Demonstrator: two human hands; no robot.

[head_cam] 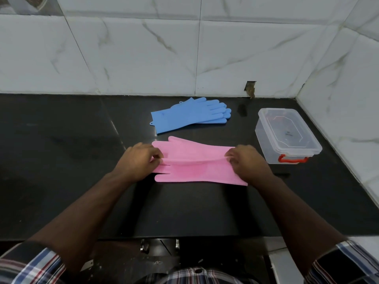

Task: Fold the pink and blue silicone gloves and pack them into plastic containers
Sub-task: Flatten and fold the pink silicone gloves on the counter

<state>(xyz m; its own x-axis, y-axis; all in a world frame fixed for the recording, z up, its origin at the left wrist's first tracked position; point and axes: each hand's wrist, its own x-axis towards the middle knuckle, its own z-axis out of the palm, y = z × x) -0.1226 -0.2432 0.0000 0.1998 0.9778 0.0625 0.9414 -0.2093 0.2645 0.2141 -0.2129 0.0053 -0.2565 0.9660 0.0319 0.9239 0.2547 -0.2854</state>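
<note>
The pink gloves [194, 160] lie flat across the middle of the black counter, fingers pointing left and cuffs to the right. My left hand [139, 158] pinches the finger end, and my right hand [244, 160] pinches the cuff end; between them an edge of the upper pink glove is lifted slightly. Behind them the blue gloves [190, 115] lie stacked, fingers pointing right. A clear plastic container [287, 136] with a red handle and its lid on stands at the right, apart from both hands.
The black counter [61, 150] runs to a marble-tiled wall at the back and right. A small hole [250, 89] shows in the wall tiles behind the blue gloves. The counter's front edge lies below my forearms.
</note>
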